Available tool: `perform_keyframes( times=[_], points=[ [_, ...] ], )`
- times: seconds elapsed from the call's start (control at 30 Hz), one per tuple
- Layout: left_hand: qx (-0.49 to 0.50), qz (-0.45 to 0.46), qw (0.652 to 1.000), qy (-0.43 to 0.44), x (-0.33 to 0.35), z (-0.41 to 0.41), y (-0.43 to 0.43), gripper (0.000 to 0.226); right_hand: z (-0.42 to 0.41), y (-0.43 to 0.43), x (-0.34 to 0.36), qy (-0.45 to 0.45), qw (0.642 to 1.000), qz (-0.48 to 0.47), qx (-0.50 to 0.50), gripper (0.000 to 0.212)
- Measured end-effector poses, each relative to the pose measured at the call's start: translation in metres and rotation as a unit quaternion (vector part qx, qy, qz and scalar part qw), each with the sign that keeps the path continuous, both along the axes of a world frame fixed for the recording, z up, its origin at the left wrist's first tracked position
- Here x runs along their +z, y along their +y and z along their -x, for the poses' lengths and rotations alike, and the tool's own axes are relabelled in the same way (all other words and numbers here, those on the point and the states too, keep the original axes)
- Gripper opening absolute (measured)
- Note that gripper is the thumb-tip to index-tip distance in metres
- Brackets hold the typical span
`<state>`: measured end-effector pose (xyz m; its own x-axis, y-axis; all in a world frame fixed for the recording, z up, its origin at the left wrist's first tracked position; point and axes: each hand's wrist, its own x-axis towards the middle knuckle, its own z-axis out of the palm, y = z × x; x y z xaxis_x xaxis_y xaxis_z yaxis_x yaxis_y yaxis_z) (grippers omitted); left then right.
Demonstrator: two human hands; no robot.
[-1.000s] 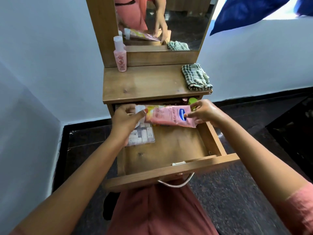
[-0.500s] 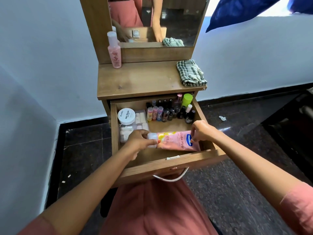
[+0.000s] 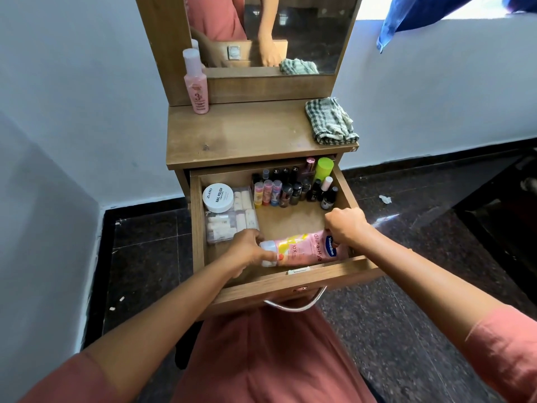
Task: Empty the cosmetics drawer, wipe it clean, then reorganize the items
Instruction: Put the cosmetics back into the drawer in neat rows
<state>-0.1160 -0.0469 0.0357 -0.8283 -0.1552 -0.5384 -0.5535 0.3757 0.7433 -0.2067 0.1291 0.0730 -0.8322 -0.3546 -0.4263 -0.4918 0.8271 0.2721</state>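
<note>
The wooden drawer (image 3: 293, 289) is pulled out. A pink lotion tube (image 3: 305, 250) lies sideways along its front wall. My left hand (image 3: 247, 251) grips the tube's white cap end and my right hand (image 3: 345, 226) holds its flat end. At the back right stand several small nail polish bottles (image 3: 290, 190) and a green-capped bottle (image 3: 324, 170). A white round nail polish remover tub (image 3: 218, 197) rests on a clear plastic box (image 3: 232, 219) at the back left.
On the dresser top (image 3: 250, 135) stand a pink bottle (image 3: 197, 85) at the left and a folded checked cloth (image 3: 331, 122) at the right, below a mirror (image 3: 290, 30). White walls and dark tiled floor (image 3: 406, 286) surround the dresser.
Both hands have carried the pink tube from the middle of the drawer down to its front wall. The view has pulled back, so the items at the back now show.
</note>
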Motion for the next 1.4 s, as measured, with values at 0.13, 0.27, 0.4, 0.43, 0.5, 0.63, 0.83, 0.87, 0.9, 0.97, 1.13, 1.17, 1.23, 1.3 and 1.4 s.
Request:
perform_keyframes(
  times=[0.13, 0.27, 0.4, 0.43, 0.5, 0.63, 0.83, 0.87, 0.9, 0.97, 1.13, 1.17, 1.23, 1.3, 1.4],
  points=[
    [-0.004, -0.035, 0.999, -0.027, 0.0, -0.002, 0.004, 0.047, 0.002, -0.001, -0.002, -0.038, 0.999, -0.007, -0.003, 0.03],
    [-0.009, -0.047, 0.998, -0.029, 0.0, -0.001, 0.005, 0.042, 0.001, 0.005, -0.009, -0.065, 0.998, -0.004, 0.004, 0.033],
    [-0.032, -0.028, 0.999, -0.024, 0.001, -0.001, 0.006, 0.046, 0.0, 0.006, -0.014, -0.075, 0.997, 0.027, -0.014, 0.032],
    [-0.037, -0.028, 0.999, -0.021, 0.001, -0.001, 0.006, 0.047, 0.0, 0.005, -0.012, -0.074, 0.996, 0.036, -0.023, 0.032],
    [-0.044, -0.025, 0.999, -0.019, 0.001, 0.001, 0.007, 0.047, 0.001, 0.005, -0.008, -0.07, 0.995, 0.053, -0.044, 0.031],
    [-0.057, -0.026, 0.998, -0.001, 0.007, 0.003, 0.004, 0.046, 0.009, -0.004, 0.007, -0.084, 0.991, 0.075, -0.069, 0.032],
    [-0.002, -0.001, 0.992, 0.127, 0.053, 0.025, -0.029, 0.029, 0.029, -0.061, 0.053, -0.061, 0.965, 0.253, -0.028, 0.021],
    [0.025, -0.008, 0.987, 0.156, 0.061, 0.033, -0.038, 0.021, 0.032, -0.073, 0.062, -0.058, 0.949, 0.307, -0.027, 0.02],
    [0.058, -0.017, 0.98, 0.188, 0.071, 0.039, -0.047, 0.011, 0.035, -0.083, 0.069, -0.052, 0.932, 0.359, -0.023, 0.019],
    [0.119, -0.008, 0.96, 0.253, 0.085, 0.056, -0.065, 0.016, 0.043, -0.106, 0.08, -0.037, 0.906, 0.421, -0.022, 0.019],
    [0.24, 0.09, 0.915, 0.31, 0.105, 0.095, -0.108, 0.024, 0.077, -0.169, 0.078, -0.014, 0.831, 0.555, -0.048, 0.022],
    [0.251, 0.104, 0.908, 0.318, 0.108, 0.102, -0.116, 0.027, 0.083, -0.18, 0.078, -0.005, 0.817, 0.574, -0.057, 0.024],
    [0.26, 0.121, 0.9, 0.329, 0.112, 0.116, -0.127, 0.03, 0.092, -0.196, 0.078, 0.008, 0.801, 0.594, -0.074, 0.031],
    [0.253, 0.121, 0.9, 0.333, 0.114, 0.127, -0.134, 0.035, 0.099, -0.211, 0.08, 0.005, 0.785, 0.614, -0.076, 0.036],
    [0.229, 0.121, 0.909, 0.326, 0.116, 0.141, -0.144, 0.037, 0.109, -0.231, 0.08, -0.003, 0.753, 0.653, -0.079, 0.04]
  ],
)
